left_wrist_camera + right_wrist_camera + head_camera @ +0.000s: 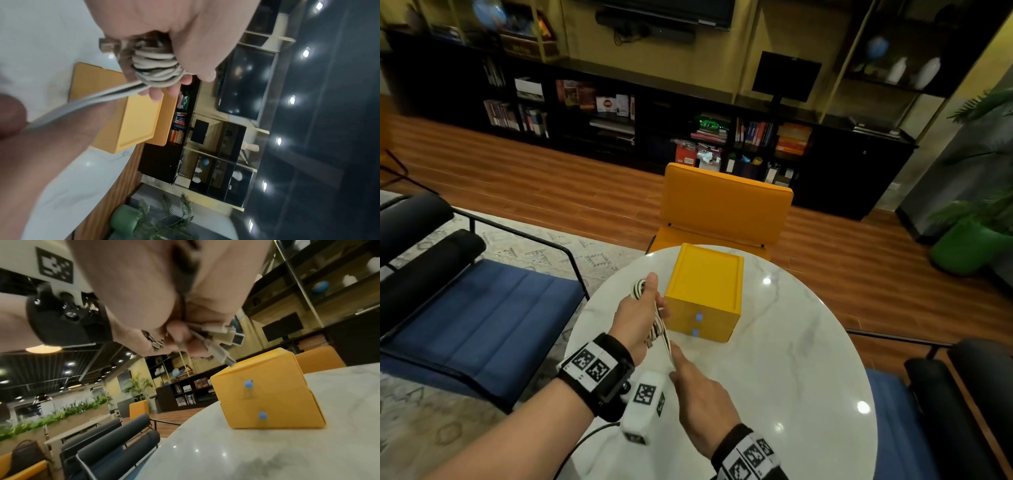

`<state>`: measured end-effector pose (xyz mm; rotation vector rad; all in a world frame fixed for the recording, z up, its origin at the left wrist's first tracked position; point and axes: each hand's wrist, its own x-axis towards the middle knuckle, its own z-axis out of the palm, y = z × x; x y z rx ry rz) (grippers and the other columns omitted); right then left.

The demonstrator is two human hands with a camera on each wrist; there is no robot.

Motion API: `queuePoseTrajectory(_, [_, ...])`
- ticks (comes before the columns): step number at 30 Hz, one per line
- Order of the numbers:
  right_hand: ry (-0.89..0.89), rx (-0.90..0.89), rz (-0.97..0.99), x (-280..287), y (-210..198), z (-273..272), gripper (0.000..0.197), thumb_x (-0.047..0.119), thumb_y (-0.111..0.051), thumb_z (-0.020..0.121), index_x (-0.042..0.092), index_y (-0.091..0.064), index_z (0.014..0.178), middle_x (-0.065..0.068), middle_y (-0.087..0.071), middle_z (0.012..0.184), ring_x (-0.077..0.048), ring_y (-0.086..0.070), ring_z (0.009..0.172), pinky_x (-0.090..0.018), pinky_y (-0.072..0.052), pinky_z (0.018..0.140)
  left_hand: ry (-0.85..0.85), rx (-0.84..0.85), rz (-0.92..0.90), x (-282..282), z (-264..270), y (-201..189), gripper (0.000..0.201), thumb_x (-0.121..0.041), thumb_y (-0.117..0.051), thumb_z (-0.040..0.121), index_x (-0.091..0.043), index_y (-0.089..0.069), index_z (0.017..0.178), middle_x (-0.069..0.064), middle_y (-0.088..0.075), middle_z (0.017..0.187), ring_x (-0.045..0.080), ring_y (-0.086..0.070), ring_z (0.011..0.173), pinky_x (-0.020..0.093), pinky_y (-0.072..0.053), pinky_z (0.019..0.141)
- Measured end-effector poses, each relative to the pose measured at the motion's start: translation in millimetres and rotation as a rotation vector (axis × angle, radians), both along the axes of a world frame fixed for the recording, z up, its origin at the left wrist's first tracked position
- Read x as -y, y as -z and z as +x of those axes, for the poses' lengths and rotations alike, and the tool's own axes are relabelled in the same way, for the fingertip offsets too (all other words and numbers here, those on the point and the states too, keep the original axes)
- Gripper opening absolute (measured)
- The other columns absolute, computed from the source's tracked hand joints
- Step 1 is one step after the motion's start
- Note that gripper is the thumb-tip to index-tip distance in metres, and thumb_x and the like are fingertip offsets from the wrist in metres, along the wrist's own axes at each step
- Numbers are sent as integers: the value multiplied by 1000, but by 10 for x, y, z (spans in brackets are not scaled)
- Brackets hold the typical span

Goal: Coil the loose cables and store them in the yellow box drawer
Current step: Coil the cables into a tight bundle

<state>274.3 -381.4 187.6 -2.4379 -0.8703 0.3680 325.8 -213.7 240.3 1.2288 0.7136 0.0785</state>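
Note:
My left hand [650, 298] grips a coil of white and dark cables [640, 287] above the table, just left of the yellow box [705, 291]. In the left wrist view the coil [156, 69] is bunched between thumb and fingers of the left hand [180, 84], with straight strands running off toward my right hand. My right hand [676, 359] pinches those strands below the coil. In the right wrist view the right hand [180, 335] holds the cable ends, and their plugs [230, 337] stick out near the yellow box [267, 397]. Both drawers look closed, each with a blue tab [248, 384].
The box stands on a round white marble table [791, 359]. An orange chair [726, 205] sits behind it. Blue benches with black bolsters [482, 301] flank the table on the left and right. A black lead [585, 442] hangs under my left wrist.

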Motion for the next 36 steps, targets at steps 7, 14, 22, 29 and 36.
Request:
queuePoseTrajectory(7, [-328, 228, -49, 290, -337, 66, 38, 30, -32, 106, 27, -31, 145, -3, -58, 119, -30, -60, 96, -44, -50, 69, 129, 37, 39, -62, -101, 26, 48, -54, -60, 94, -11, -55, 73, 1, -44, 49, 17, -43, 38, 29, -43, 46])
queuePoseTrajectory(14, [-205, 360, 369, 340, -871, 606, 13, 25, -67, 95, 22, -73, 105, 3, -70, 87, -11, -64, 81, -21, -50, 70, 656, 42, 267, 219, -272, -133, 70, -89, -33, 79, -24, -51, 57, -5, -39, 51, 14, -31, 44, 26, -25, 46])
queuePoseTrajectory(22, [168, 143, 637, 178, -825, 719, 15, 26, -89, 70, 23, -78, 80, 4, -63, 82, -9, -60, 79, -15, -46, 66, 912, 69, 111, 167, -345, -284, 33, -52, -70, 88, -31, -64, 63, -6, -41, 53, 9, -35, 43, 23, -29, 42])
queuePoseTrajectory(29, [-43, -191, 383, 171, -663, 705, 32, 38, -66, 93, 35, -66, 125, 15, -69, 108, -2, -64, 98, -25, -56, 68, 1058, 28, 308, 128, -400, -210, 12, -19, -68, 94, -23, -65, 83, 7, -67, 63, 16, -61, 48, 25, -39, 42])
queuePoseTrajectory(36, [97, -170, 474, 135, -442, 517, 23, 37, -55, 101, 38, -67, 121, 19, -70, 89, -5, -68, 79, -25, -54, 74, 976, 25, 413, 172, -349, -163, 32, -11, -68, 86, -8, -53, 114, 15, -71, 73, 25, -64, 55, 24, -41, 42])
